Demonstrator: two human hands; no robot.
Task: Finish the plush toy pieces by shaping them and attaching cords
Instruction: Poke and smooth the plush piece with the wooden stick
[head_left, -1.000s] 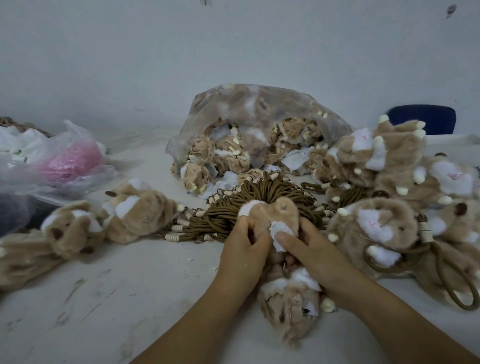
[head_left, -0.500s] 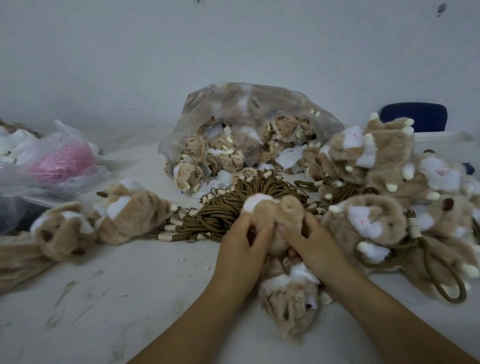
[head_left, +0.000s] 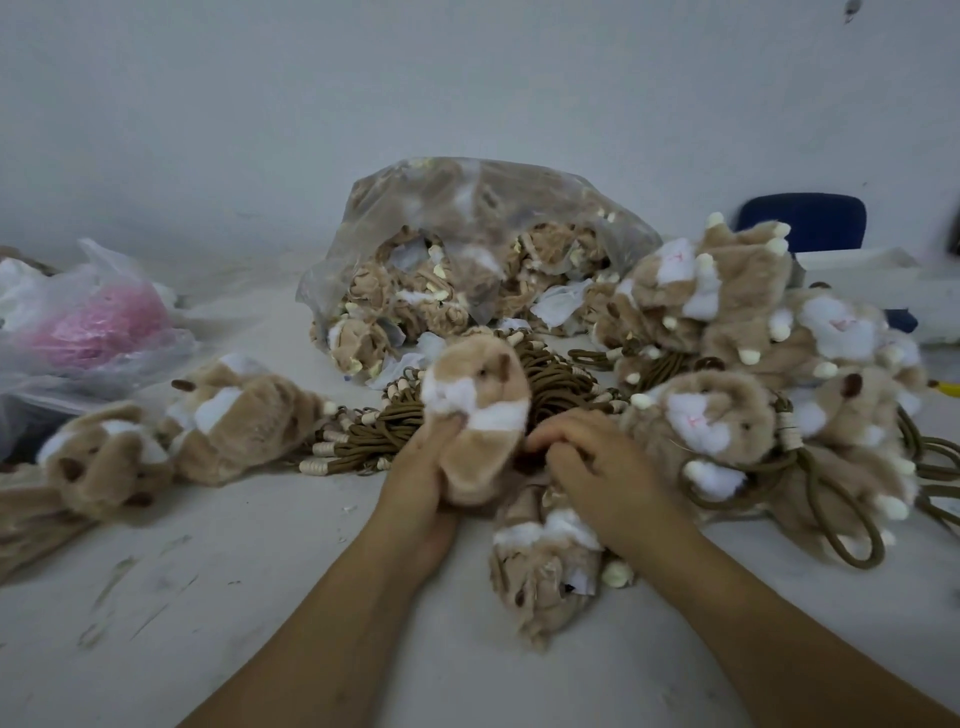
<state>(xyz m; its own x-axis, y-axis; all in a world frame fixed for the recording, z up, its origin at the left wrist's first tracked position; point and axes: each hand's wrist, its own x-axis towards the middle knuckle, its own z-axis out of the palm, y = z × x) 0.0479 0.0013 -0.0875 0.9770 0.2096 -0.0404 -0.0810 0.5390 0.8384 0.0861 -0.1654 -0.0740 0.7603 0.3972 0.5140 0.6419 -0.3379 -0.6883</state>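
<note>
The plush piece (head_left: 475, 415) is now held by the left hand (head_left: 415, 488) alone. A second ago it was worked by both hands, with a white part being pressed in by the right fingertips. It is now seen fully shaped, with a rounded head, a dark eye and a white muzzle turned toward the camera. It is gripped from below and behind, and the left fingers (head_left: 449, 431) are curled into the white fur at its front. The right hand (head_left: 602, 467) has been taken off the piece and lowered just to the right of it. The right fingers (head_left: 550, 444) are bent, with their tips at the near edge of the cords (head_left: 550, 379). Whether a cord is pinched cannot be told. A flat, unshaped piece (head_left: 545, 571) lies under the right palm, nearer the person than the fingertips. The shaping step for the held piece is judged complete, and the cord step is judged to be next. The cords lie directly beyond both sets of fingers, so a short reach is all that is required. Corded pieces (head_left: 727, 415) are heaped to the right of the right fingers. The bag (head_left: 467, 234) of unworked pieces stands beyond the cords.
</note>
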